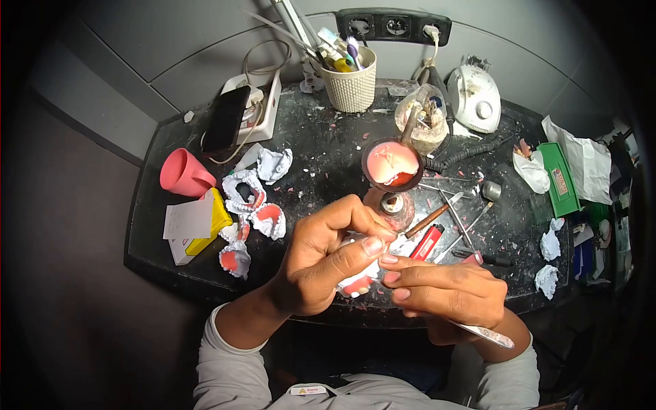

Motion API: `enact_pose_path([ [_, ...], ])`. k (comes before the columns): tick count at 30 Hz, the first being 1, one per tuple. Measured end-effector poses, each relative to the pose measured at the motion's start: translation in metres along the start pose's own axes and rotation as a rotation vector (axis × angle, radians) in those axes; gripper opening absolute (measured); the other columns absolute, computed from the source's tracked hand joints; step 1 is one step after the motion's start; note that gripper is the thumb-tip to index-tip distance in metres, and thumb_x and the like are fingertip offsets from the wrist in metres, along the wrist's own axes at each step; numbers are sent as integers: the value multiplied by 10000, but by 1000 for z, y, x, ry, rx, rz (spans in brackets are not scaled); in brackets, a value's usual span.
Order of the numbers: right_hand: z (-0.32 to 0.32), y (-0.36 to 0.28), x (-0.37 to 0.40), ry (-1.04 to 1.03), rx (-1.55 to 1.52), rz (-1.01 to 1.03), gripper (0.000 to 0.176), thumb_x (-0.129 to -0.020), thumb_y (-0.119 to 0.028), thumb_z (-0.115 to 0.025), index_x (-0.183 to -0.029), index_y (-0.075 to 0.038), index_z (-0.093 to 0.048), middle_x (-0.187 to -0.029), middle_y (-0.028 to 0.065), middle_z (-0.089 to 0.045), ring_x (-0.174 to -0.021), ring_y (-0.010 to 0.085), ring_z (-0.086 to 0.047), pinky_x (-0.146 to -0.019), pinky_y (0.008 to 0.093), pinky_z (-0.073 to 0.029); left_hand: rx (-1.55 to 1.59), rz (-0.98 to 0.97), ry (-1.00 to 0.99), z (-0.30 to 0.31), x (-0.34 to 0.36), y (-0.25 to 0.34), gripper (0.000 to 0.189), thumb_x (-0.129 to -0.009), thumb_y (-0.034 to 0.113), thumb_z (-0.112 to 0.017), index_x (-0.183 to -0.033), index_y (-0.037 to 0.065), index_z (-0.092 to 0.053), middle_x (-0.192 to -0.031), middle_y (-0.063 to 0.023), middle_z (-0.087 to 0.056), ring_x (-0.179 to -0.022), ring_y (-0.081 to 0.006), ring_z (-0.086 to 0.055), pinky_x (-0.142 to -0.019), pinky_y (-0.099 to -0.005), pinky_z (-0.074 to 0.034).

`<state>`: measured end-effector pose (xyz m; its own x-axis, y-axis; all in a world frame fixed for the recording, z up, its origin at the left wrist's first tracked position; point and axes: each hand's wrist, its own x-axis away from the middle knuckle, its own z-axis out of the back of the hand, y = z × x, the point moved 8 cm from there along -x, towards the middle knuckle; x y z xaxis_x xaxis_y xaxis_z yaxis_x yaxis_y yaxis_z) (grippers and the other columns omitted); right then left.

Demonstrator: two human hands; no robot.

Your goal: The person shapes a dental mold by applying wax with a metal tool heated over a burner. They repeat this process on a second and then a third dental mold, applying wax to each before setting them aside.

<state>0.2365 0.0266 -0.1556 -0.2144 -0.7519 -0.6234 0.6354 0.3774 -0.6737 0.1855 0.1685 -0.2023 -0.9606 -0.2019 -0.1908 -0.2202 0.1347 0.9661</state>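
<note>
My left hand is closed, thumb and forefinger pinched together; what lies between them is too small to make out. Its fingertips meet those of my right hand, which is closed around a metal wax spatula whose flat end sticks out below the palm. Partly hidden under the hands is a dental cast with pink wax and white teeth. Just beyond them, a small ladle of pink wax, partly melted, sits above a spirit burner.
White plaster casts with pink wax lie left, beside a pink mug and yellow box. A red lighter, brown-handled knife and metal tools lie right. Behind stand a tool cup and white control unit.
</note>
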Motion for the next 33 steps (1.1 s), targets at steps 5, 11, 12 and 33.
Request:
enact_pose_path([
  [5,-3,1,0,-32,12,25,282,-751,88,-770,-1016,6,-716,-1017,164,-737,-1025,345,-729,-807,374,-638,-53,39,26,4,1,1,143,-916,93,-591,-912,-49,-580,-951,-222,-651,-883,-186,-608,-831,-324,-465],
  [11,-5,3,0,-37,9,58,225,-775,14,-778,-994,30,-730,-1044,176,-731,-1021,295,-736,-734,319,-627,-80,55,18,6,1,2,168,-906,99,-610,-896,-69,-605,-952,-227,-661,-890,-193,-630,-835,-321,-477],
  [12,-5,3,0,-36,9,57,225,-775,14,-778,-994,30,-730,-1044,176,-731,-1021,295,-736,-734,319,-627,-80,56,17,6,1,2,168,-906,99,-610,-896,-69,-605,-952,-227,-661,-890,-193,-630,-835,-321,-477],
  [33,-3,0,8,-43,55,50,335,-782,61,-767,-1106,24,-691,-1118,179,-716,-1071,286,-722,-659,280,-607,4,34,28,2,1,-3,187,-949,141,-529,-939,-45,-549,-967,-235,-640,-857,-192,-593,-827,-331,-469],
])
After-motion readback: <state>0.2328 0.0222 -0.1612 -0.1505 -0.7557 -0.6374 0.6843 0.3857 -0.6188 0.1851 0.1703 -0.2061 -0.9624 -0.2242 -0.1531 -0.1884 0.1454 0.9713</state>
